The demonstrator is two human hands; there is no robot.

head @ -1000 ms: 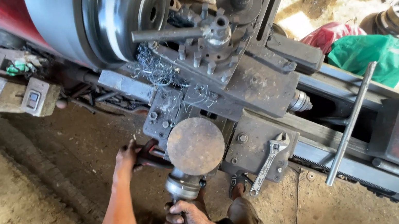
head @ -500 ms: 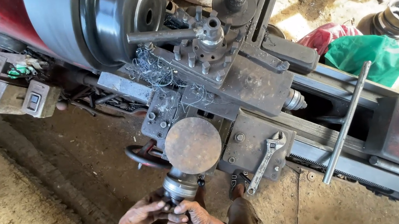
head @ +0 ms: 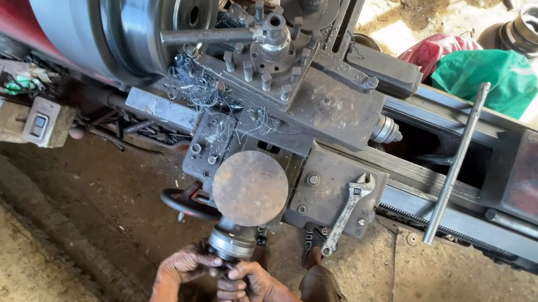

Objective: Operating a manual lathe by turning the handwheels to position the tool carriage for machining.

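A flanged metal part stands in front of the lathe carriage: a round rusty disc on top of a shiny cylindrical hub. My left hand wraps the hub from the left side. Just below the hub, my right hand grips the part's lower stem, which its fingers hide. The two hands touch each other. A dark handwheel sits just left of the disc, behind the part.
The lathe's big chuck and tool post are above, with tangled metal swarf. An adjustable wrench rests on the apron, and a long steel bar leans across the bed. Green and red bags lie behind. The floor is dirt.
My left hand came down from the handwheel and closed on the hub beside my right hand. The right hand stayed on the part's lower end.
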